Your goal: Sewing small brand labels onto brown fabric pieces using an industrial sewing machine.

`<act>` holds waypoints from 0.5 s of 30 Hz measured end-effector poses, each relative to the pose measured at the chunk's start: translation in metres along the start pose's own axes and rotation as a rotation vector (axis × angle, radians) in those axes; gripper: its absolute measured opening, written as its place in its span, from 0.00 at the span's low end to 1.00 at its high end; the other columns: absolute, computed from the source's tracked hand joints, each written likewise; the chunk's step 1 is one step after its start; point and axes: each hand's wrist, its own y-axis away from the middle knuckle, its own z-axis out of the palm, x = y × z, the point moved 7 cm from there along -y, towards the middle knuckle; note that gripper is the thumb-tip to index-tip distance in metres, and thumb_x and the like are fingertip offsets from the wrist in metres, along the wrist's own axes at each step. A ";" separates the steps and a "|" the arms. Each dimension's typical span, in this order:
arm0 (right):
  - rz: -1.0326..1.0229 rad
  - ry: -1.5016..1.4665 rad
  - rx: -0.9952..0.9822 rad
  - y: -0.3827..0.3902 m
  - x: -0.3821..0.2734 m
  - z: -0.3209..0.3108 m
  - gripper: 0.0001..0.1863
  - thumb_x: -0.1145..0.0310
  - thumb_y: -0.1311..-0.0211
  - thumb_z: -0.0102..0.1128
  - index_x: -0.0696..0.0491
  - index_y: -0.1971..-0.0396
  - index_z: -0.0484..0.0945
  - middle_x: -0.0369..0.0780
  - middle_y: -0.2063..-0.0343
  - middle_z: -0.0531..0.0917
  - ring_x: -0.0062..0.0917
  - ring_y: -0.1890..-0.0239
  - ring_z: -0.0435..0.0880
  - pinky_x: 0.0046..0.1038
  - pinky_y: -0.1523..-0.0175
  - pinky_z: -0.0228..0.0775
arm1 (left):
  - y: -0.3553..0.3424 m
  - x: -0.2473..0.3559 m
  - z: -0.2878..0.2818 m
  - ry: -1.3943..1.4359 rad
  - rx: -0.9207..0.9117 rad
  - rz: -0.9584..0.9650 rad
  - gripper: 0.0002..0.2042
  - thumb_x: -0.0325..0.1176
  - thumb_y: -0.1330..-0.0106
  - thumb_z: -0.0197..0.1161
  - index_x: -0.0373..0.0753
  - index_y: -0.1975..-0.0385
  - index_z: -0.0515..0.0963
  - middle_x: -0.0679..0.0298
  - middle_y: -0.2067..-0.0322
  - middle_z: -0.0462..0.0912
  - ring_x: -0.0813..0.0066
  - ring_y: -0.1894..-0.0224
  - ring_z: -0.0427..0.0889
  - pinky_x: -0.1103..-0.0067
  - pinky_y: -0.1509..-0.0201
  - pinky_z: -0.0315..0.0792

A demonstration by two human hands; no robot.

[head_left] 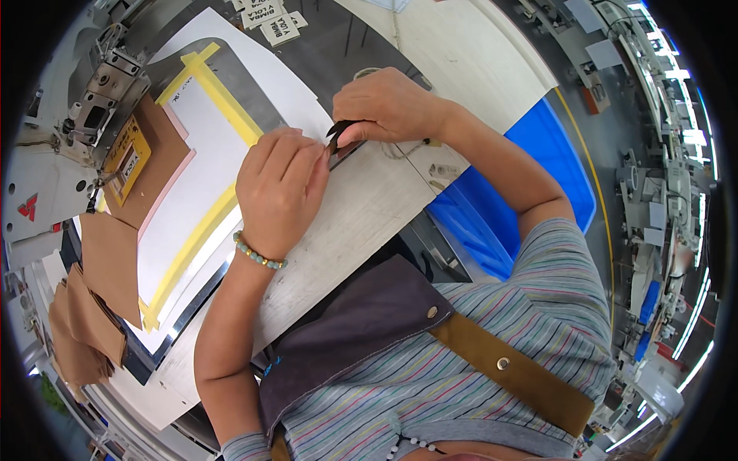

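My right hand [388, 107] grips a small dark pointed item [340, 132], perhaps snips, over the table's edge beside the white sheets. My left hand [280, 192] is closed, its fingertips pinched at that item's lower end; what they hold is too small to make out. To the left, a white sheet [165, 253] lies with yellow tape [211, 211] along its edges, a brown panel [157, 184] with pink edging on it, and a yellow template [127, 154] on the panel beside a sewing machine [100, 92].
Brown pieces [96, 323] are piled at the lower left. White labels [277, 27] lie at the top. A blue plastic bin [561, 184] stands right of the pale tabletop [507, 61], beyond which run an aisle and other machine benches.
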 end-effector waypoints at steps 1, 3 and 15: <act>0.013 -0.012 -0.013 0.000 0.000 0.000 0.23 0.43 0.29 0.58 0.50 0.69 0.77 0.36 0.73 0.79 0.39 0.67 0.80 0.38 0.62 0.71 | 0.000 0.000 0.000 0.005 0.001 0.004 0.09 0.20 0.47 0.76 0.37 0.69 0.83 0.62 0.67 0.85 0.60 0.59 0.87 0.70 0.59 0.80; 0.016 -0.029 -0.032 0.000 0.001 0.001 0.23 0.43 0.29 0.59 0.51 0.69 0.77 0.36 0.73 0.79 0.39 0.67 0.80 0.39 0.62 0.71 | 0.000 0.001 -0.001 0.003 0.005 -0.001 0.09 0.20 0.47 0.76 0.37 0.69 0.83 0.61 0.67 0.86 0.59 0.59 0.87 0.70 0.59 0.80; 0.385 -0.479 0.430 0.019 0.022 -0.022 0.22 0.52 0.34 0.74 0.57 0.61 0.78 0.34 0.72 0.77 0.14 0.74 0.76 0.23 0.67 0.77 | 0.051 0.001 -0.059 -0.138 -0.224 -0.156 0.17 0.27 0.45 0.78 0.36 0.56 0.84 0.59 0.49 0.86 0.53 0.44 0.83 0.64 0.43 0.78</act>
